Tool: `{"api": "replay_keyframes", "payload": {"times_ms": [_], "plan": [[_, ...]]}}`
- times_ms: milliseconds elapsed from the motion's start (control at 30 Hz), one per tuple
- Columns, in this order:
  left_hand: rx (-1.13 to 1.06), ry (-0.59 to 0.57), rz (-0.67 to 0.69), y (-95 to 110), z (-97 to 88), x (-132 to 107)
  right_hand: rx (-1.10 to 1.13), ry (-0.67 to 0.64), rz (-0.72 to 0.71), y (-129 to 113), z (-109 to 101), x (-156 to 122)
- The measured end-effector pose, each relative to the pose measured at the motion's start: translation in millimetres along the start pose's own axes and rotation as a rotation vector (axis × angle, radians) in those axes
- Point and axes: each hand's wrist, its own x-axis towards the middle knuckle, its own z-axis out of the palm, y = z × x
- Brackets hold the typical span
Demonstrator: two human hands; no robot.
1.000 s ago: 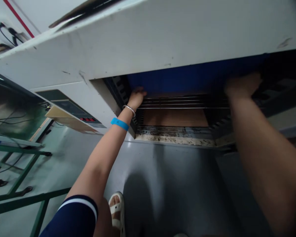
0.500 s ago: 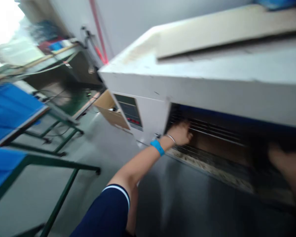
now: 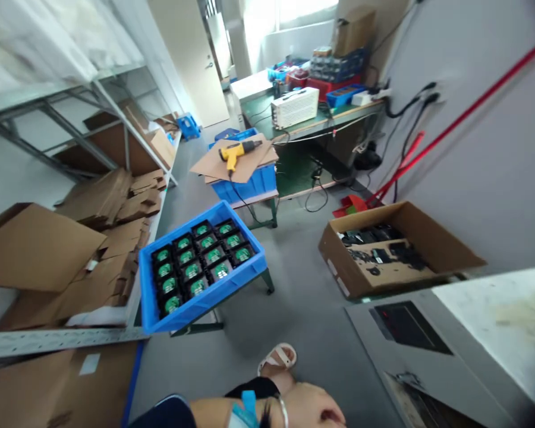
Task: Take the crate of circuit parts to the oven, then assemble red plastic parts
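Note:
Only my left hand [image 3: 314, 409] shows, at the bottom edge, low beside the white machine [image 3: 485, 333] and above my sandalled foot [image 3: 277, 358]. It wears a blue wristband and a thin bracelet. Its fingers look curled in, and the frame edge cuts off whatever lies inside them. My right hand is out of view. On a green-legged stand ahead to the left sits a blue crate [image 3: 249, 270] filled with several black parts with green tops. A dark control panel [image 3: 409, 327] is set in the machine's side.
An open cardboard box [image 3: 432, 235] of black parts stands by the right wall. A yellow heat gun [image 3: 238, 150] lies on cardboard over another blue crate. Flattened cartons [image 3: 116, 208] fill the left shelving. A cluttered green workbench [image 3: 303, 122] and a door are at the back.
My view has swung left, away from the machine's opening, to the room. My left hand has left the wire rack and dropped low. My right hand has gone out of view.

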Motion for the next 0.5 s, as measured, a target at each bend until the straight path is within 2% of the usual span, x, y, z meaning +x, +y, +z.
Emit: {"api": "replay_keyframes", "payload": {"times_ms": [100, 167, 233, 300, 333, 367, 400, 467, 500], "plan": [[-0.098, 0.37, -0.187, 10.7, -78.2, -79.2, 0.155, -0.156, 0.092, -10.8, 12.1, -1.7], [-0.122, 0.659, -0.29, -1.1, -127.1, -129.0, 0.309, -0.231, 0.186, -13.9, 16.4, 25.4], [-0.081, 0.997, -0.378, -31.3, -173.4, -176.6, 0.379, -0.227, 0.224, -26.1, 10.1, 75.1], [0.032, 1.338, -0.547, -75.7, -217.8, -219.7, 0.324, -0.134, 0.173, -52.1, -7.7, 139.7], [0.113, 1.456, -0.658, -100.7, -239.0, -238.2, 0.284, -0.066, 0.154, -69.4, -19.0, 174.7], [0.188, 1.542, -0.794, -126.1, -259.0, -253.9, 0.243, 0.008, 0.124, -88.5, -29.9, 209.8], [0.204, 1.563, -0.924, -150.9, -277.3, -266.5, 0.181, 0.067, 0.091, -108.1, -39.5, 243.9], [0.002, 1.505, -1.079, -195.2, -307.5, -282.0, 0.053, 0.095, 0.043, -144.7, -51.7, 305.7], [-0.173, 1.452, -1.108, -213.7, -319.0, -285.4, -0.003, 0.034, 0.032, -159.8, -54.1, 331.8]]}}
